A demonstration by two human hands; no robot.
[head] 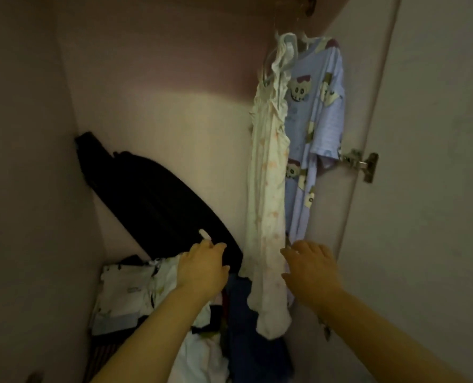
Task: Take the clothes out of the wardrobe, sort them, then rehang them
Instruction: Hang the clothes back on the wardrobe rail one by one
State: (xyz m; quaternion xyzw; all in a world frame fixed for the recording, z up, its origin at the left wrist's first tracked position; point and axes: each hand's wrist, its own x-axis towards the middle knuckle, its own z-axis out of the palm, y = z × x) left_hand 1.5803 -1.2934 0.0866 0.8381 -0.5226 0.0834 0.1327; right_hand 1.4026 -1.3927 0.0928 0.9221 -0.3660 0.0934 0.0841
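Note:
Inside the wardrobe a cream floral garment hangs from a pale hanger at the upper right. Behind it hangs a lilac shirt with cartoon prints. My right hand reaches up beside the cream garment's lower part, fingers spread and relaxed, holding nothing. My left hand is raised to the left of that garment, over a dark bag, with its fingers extended and empty. A heap of folded and loose clothes lies on the wardrobe floor under my left forearm.
The dark bag leans diagonally against the back wall. The wardrobe's right door stands open with a metal hinge showing. Blue and white fabrics lie at the bottom between my arms.

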